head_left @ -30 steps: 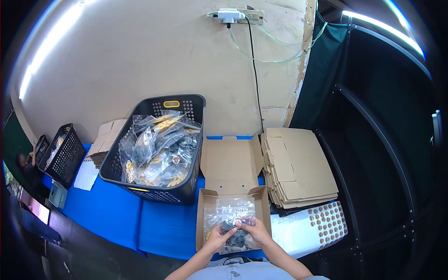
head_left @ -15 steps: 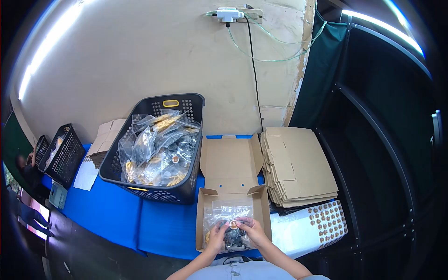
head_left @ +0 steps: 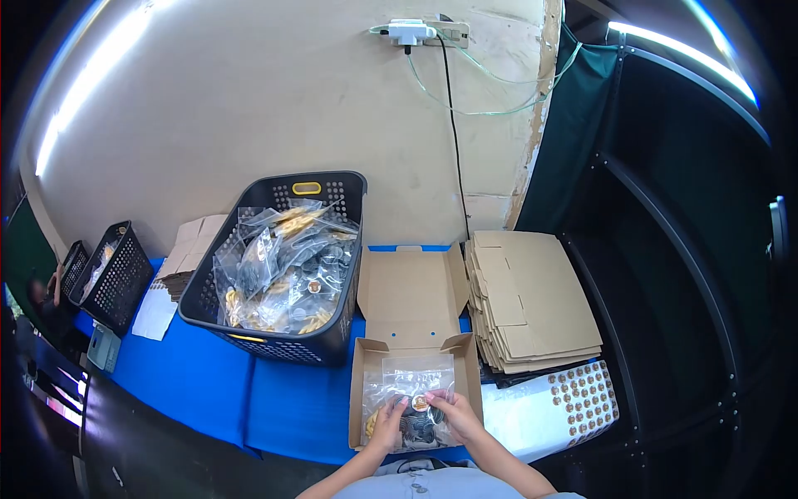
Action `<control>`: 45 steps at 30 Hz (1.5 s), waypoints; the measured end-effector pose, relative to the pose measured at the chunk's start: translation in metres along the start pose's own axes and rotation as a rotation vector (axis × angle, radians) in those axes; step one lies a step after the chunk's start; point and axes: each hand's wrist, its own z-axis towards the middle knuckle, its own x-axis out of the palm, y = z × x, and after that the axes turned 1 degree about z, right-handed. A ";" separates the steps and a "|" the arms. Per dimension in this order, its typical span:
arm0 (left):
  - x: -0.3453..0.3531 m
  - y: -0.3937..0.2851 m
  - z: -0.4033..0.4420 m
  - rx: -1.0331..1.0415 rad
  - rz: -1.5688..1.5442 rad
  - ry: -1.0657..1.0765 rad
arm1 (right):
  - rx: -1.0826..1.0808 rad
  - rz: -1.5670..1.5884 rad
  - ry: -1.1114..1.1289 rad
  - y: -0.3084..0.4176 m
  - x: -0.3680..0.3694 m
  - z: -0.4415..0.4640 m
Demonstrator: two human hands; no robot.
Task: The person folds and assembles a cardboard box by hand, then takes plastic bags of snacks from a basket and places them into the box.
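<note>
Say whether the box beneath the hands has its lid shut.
No, the cardboard box has its lid folded back toward the wall, with the left hand and right hand above its open inside.

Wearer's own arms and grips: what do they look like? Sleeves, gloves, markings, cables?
Left grip and right grip: bare human hands, no gloves. Visible forearms uncovered by sleeves; no watch, bracelet or cables seen. Rings or small markings: too small to tell. Pale blue-grey garment at the bottom edge.

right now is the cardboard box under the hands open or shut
Open: the box's lid is folded back, exposing plastic bags inside.
</note>
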 end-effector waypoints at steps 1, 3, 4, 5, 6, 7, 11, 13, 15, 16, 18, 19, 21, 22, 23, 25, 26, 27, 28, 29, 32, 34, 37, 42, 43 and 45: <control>0.000 -0.005 -0.001 -0.053 -0.054 0.039 | -0.002 0.000 0.001 0.002 0.001 -0.002; 0.006 -0.020 -0.008 -0.021 0.144 0.084 | -0.081 -0.065 0.090 0.005 0.002 -0.005; 0.007 -0.024 -0.010 0.011 0.342 0.127 | -0.081 -0.064 0.089 0.007 0.004 -0.006; 0.007 -0.023 -0.010 0.010 0.344 0.127 | -0.059 -0.074 0.052 0.009 0.005 -0.007; 0.007 -0.022 -0.010 0.023 0.328 0.124 | -0.037 -0.084 0.016 0.010 0.006 -0.008; 0.007 -0.020 -0.009 0.037 0.312 0.121 | -0.037 -0.083 0.016 0.006 0.005 -0.006; 0.001 -0.013 -0.006 0.141 0.389 0.191 | -0.025 -0.014 -0.088 0.001 0.000 0.000; 0.001 -0.016 -0.007 0.020 0.310 0.151 | -0.036 -0.032 -0.071 0.008 0.007 -0.003; -0.001 -0.014 -0.008 0.050 0.369 0.166 | -0.118 -0.280 -0.001 0.014 0.014 -0.013; -0.001 -0.012 -0.008 0.081 0.427 0.180 | -0.118 -0.279 -0.006 0.014 0.013 -0.014; 0.000 -0.011 -0.008 0.118 0.444 0.182 | -0.071 -0.232 -0.014 0.012 0.011 -0.012; -0.001 -0.012 -0.008 0.155 0.462 0.181 | -0.070 -0.232 -0.013 0.010 0.011 -0.010; -0.007 -0.011 -0.008 0.131 0.471 0.201 | -0.069 -0.177 -0.011 0.007 0.007 -0.008; -0.008 -0.011 -0.008 0.108 0.479 0.222 | -0.070 -0.177 -0.013 0.008 0.003 -0.005; -0.008 -0.011 -0.010 0.109 0.480 0.222 | -0.009 -0.115 -0.062 0.010 -0.002 -0.001; -0.005 -0.024 -0.020 -0.019 0.557 0.301 | 0.012 0.042 -0.138 0.012 0.000 0.000; -0.006 -0.023 -0.019 -0.015 0.557 0.299 | 0.010 0.040 -0.135 0.015 0.001 0.000; -0.008 -0.018 -0.018 0.015 0.568 0.311 | -0.044 -0.007 -0.113 0.017 0.000 -0.001; -0.010 -0.014 -0.016 0.043 0.578 0.323 | -0.097 -0.054 -0.093 0.019 0.000 -0.002; -0.010 -0.010 -0.011 0.043 0.577 0.322 | -0.096 -0.055 -0.093 0.020 0.001 -0.004; -0.010 -0.004 -0.002 0.232 0.224 0.184 | -0.122 -0.257 -0.053 0.017 0.009 -0.008; -0.012 -0.022 0.002 0.146 0.199 0.154 | -0.176 -0.306 -0.043 0.010 0.015 -0.010; -0.005 -0.032 0.000 0.129 0.185 0.118 | -0.144 -0.231 -0.052 0.000 0.011 -0.008; -0.008 -0.036 0.002 0.071 0.134 0.067 | -0.139 -0.200 0.036 0.016 0.016 -0.018; -0.011 -0.039 0.004 0.081 0.133 0.104 | -0.138 -0.294 0.139 0.023 0.014 -0.021; -0.019 -0.046 0.005 0.077 0.160 0.175 | -0.133 -0.388 0.245 0.035 0.012 -0.028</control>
